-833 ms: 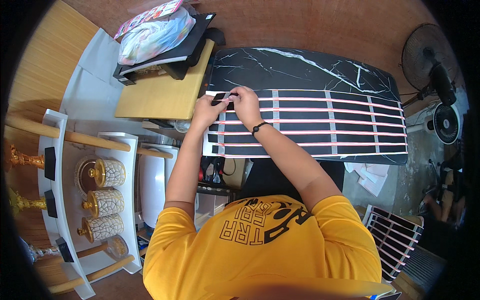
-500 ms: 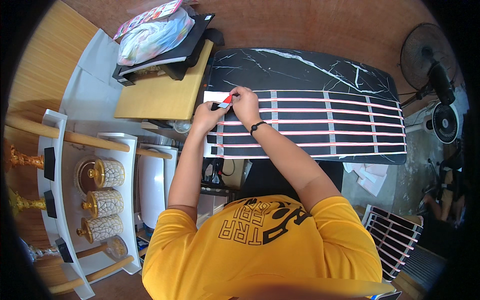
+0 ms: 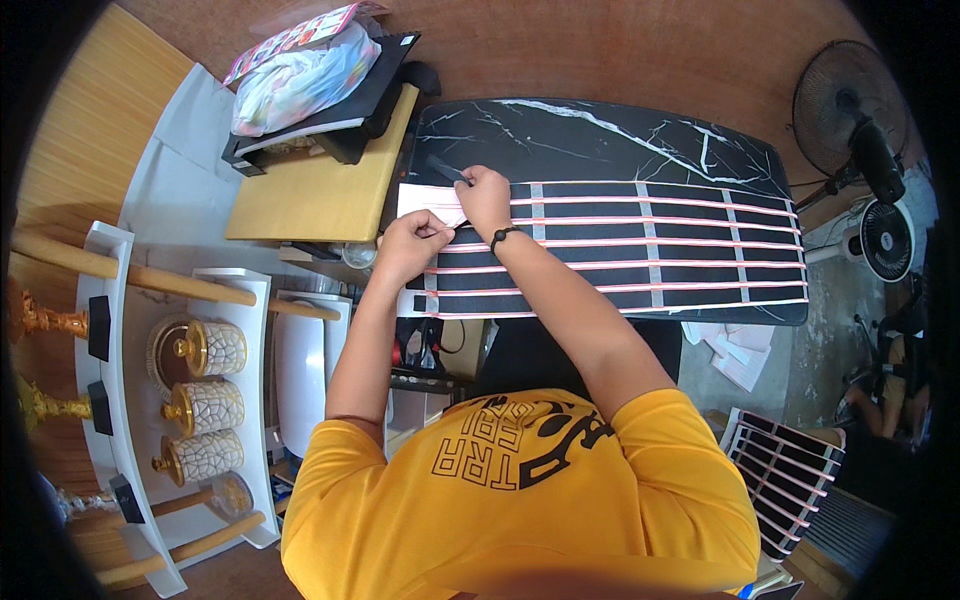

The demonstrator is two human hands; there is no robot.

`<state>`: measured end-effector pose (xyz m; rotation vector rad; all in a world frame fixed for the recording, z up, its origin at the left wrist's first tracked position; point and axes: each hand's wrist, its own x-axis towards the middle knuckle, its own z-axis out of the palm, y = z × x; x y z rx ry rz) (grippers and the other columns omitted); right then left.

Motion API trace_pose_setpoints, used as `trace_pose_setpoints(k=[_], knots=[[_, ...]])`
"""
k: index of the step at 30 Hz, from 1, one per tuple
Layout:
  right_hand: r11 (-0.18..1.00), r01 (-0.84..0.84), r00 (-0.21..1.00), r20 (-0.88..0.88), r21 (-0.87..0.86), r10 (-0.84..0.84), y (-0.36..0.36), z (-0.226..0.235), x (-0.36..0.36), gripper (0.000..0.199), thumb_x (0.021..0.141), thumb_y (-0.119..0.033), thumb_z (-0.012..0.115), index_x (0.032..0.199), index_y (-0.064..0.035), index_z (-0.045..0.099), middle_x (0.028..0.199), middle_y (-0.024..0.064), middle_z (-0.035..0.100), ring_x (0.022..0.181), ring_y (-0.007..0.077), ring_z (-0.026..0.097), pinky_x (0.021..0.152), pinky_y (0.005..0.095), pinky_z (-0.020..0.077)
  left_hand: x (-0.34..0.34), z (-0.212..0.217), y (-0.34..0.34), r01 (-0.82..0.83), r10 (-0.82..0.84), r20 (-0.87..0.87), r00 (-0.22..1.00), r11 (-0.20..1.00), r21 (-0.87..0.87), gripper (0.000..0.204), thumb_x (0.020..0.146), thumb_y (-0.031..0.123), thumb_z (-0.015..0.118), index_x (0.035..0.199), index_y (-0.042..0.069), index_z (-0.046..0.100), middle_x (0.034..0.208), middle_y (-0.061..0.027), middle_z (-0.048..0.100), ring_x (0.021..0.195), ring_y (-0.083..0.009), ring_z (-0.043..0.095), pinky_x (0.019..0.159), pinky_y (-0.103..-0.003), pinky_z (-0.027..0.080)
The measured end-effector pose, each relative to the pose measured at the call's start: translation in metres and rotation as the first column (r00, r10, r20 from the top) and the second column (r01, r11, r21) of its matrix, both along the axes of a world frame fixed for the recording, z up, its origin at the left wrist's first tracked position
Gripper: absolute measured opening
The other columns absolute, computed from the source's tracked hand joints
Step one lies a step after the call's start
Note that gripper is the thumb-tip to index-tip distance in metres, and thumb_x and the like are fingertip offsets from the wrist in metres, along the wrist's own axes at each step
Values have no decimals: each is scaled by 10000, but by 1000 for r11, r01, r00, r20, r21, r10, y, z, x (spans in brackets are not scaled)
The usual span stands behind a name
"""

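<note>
Here the right hand (image 3: 484, 194) is closed around a dark, narrow tool (image 3: 446, 170) whose tip points toward the far-left corner of the black marble bench (image 3: 600, 135). The left hand (image 3: 410, 243) pinches the edge of a pale pink-white strip (image 3: 428, 204) at the bench's left edge; what lies under its fingers is hidden. The strip's long axis runs left to right, in line with the rows of red-edged white tape strips (image 3: 650, 220) crossing the black sheet (image 3: 690, 262) toward the right edge. Beyond the left edge sits a yellow board (image 3: 310, 195), and past it a black tray (image 3: 375, 85) with a crumpled plastic bag (image 3: 295, 80) and a colourful flat packet (image 3: 300, 35), its print too small to make out.
</note>
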<state>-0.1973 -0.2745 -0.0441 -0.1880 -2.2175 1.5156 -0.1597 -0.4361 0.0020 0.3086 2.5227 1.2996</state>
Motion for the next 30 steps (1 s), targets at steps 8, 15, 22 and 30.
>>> trace_pose_setpoints(k=[8,15,22,30], knots=[[916,-400,902,-172,15,397,20,-2,24,313,902,-54,636,1214,-48,663,1306,202,609,1066,317,662,881,355,542,-6,11,4,-211,129,-312,941,946,-246,253,856,183,769,1090,106,710,847,-16,707,810,-109,646,792,-304,488],[896,-329,923,-102,298,372,14,1,41,165,871,-110,687,989,2,718,1264,196,617,1188,385,558,1043,433,437,-20,1,0,-183,85,-423,902,963,-196,161,837,210,775,984,150,749,904,-23,683,875,-169,659,857,-333,463],[911,-249,953,-87,328,291,9,4,37,93,849,-105,701,831,-16,680,995,138,627,1046,358,574,937,449,466,14,12,2,-240,42,-545,838,924,-297,117,784,167,800,890,177,749,1088,-79,538,1111,-293,500,944,-407,401],[908,-206,958,-114,365,263,10,-4,30,89,854,-88,681,826,-4,676,1015,142,634,1020,360,584,927,453,470,68,18,-11,-243,237,-457,857,969,46,106,767,136,811,828,180,736,1015,-54,467,1043,-284,480,904,-440,380]])
